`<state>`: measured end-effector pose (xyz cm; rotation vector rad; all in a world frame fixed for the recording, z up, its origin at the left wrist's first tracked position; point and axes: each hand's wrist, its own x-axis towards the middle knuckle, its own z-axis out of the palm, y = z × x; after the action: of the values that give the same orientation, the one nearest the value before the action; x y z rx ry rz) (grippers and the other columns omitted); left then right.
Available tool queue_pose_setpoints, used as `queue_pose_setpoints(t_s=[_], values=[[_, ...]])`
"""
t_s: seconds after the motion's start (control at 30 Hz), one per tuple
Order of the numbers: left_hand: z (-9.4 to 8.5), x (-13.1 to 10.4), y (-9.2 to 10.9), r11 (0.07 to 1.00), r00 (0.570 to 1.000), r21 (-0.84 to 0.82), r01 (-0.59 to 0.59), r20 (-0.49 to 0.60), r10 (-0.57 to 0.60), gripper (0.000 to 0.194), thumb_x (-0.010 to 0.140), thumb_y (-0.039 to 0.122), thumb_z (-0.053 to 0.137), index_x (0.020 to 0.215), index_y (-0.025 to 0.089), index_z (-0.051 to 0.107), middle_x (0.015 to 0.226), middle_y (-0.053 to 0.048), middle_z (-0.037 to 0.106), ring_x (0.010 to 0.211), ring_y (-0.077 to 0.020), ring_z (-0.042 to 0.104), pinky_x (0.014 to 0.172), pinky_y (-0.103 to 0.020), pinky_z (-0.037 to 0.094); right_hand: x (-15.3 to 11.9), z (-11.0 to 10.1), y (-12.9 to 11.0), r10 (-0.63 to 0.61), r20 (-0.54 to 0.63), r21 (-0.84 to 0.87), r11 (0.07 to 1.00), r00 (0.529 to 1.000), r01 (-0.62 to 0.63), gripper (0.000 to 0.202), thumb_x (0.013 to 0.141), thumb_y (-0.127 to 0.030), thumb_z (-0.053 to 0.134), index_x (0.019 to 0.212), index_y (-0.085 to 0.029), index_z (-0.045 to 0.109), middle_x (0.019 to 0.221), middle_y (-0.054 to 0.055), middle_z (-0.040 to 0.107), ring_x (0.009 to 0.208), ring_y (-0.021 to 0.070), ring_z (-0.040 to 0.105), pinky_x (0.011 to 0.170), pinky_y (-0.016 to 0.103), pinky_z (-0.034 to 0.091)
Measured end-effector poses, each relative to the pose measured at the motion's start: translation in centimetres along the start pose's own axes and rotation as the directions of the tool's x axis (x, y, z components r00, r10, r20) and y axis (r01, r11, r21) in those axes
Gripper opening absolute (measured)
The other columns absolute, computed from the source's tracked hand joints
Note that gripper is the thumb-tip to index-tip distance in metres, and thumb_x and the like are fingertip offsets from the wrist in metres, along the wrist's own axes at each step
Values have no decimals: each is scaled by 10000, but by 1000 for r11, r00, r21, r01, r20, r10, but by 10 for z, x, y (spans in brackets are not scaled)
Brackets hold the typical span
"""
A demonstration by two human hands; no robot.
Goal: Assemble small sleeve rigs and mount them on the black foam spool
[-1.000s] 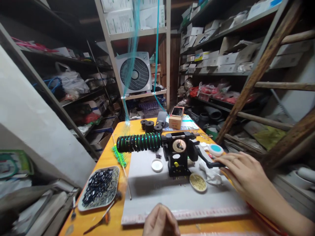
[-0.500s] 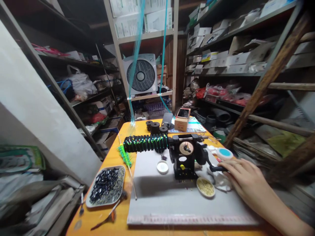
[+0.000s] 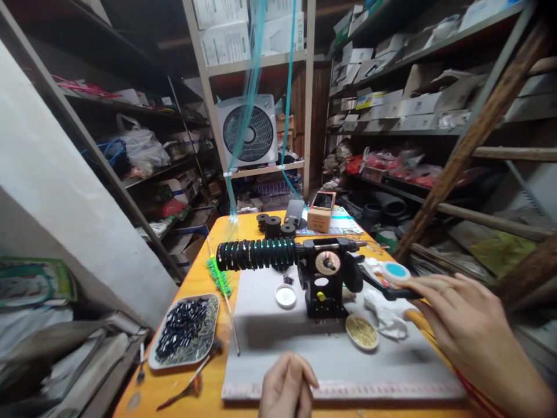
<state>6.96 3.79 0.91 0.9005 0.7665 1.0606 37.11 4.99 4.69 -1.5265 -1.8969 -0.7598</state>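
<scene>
A black hand-crank winding machine (image 3: 327, 284) with a round dial stands on the grey board (image 3: 287, 354). Its crank handle (image 3: 398, 292) lies in the fingers of my right hand (image 3: 463, 313). From the machine's left side sticks out a black ribbed former (image 3: 256, 254), with green glints between its ribs. My left hand (image 3: 288, 384) is low in the middle, over the board's front edge. Its fingers are pressed together, and whatever they hold is hidden. Close to the machine's base are a dish of small yellowish bits (image 3: 362, 332) and a white round dish (image 3: 285, 296).
A tray of shiny dark pieces (image 3: 185, 328) stands at the left, beside a brush (image 3: 185, 386) and a stick with green strands (image 3: 220, 278). Black spools (image 3: 272, 226) and a cardboard box (image 3: 321, 217) are behind. Teal strands (image 3: 248, 98) hang down to the table's back.
My left hand has come into view at the bottom. My right hand has moved slightly right with the crank handle, and the ribbed former has turned.
</scene>
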Motion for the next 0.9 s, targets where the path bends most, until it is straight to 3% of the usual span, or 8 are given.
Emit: queue_pose_setpoints(t_s=[0.3,0.5,0.57,0.6,0.63,0.67,0.77,0.9], values=[[-1,28,23,995,995,-8,-99,27,99,355,912,466,576,779,140,618,412,92,380,384,-29,237,397,-153,162,17,0,6,-21,-45,-65,998,999,18,288,886,-192,493,1161,-209,577,1054,147,682,1013,376,593,960,595,378],[3,20,32,995,997,-93,-30,68,37,328,913,454,563,830,143,623,621,-22,663,416,-73,521,408,-169,372,30,-21,-57,67,-186,271,963,980,-14,468,868,-106,529,1312,-251,553,1249,129,613,1175,329,540,1017,525,379],[4,17,39,992,995,-127,6,97,6,295,926,418,545,850,144,623,699,-47,690,507,-115,600,473,-208,455,40,-24,-92,138,-45,588,805,989,-85,344,880,-162,573,1204,-263,631,1161,91,658,1112,281,578,995,461,408],[4,16,43,989,993,-143,27,117,-10,278,932,399,535,865,144,623,731,-56,695,557,-134,627,513,-233,486,46,-22,-109,158,165,744,628,974,-228,249,909,-224,558,1129,-259,669,1112,82,676,1075,266,591,968,437,422],[5,14,46,987,990,-155,49,140,-27,265,938,380,524,881,142,624,757,-66,697,606,-152,646,558,-260,510,53,-19,-124,123,413,814,396,902,-426,210,928,-297,548,1068,-242,695,1108,91,676,1082,272,582,984,447,405],[5,13,49,984,986,-164,70,161,-43,260,944,367,513,895,137,625,775,-75,699,644,-166,658,603,-286,527,60,-14,-138,65,509,808,310,859,-502,251,939,-370,534,1075,-234,696,1121,98,681,1076,277,591,971,452,418],[2,9,53,978,979,-173,115,188,-82,279,953,374,495,902,130,622,762,-84,703,659,-173,667,674,-327,545,78,5,-164,-77,642,766,107,763,-634,389,936,-500,512,1113,-197,678,1114,107,700,1043,254,632,919,416,475],[-12,-5,36,977,979,-143,155,154,-133,325,896,482,573,849,162,599,640,-22,675,503,-125,608,565,-286,544,87,22,-176,-228,688,672,-159,689,-723,398,937,-510,518,894,-140,658,773,36,687,772,166,667,784,342,524]])
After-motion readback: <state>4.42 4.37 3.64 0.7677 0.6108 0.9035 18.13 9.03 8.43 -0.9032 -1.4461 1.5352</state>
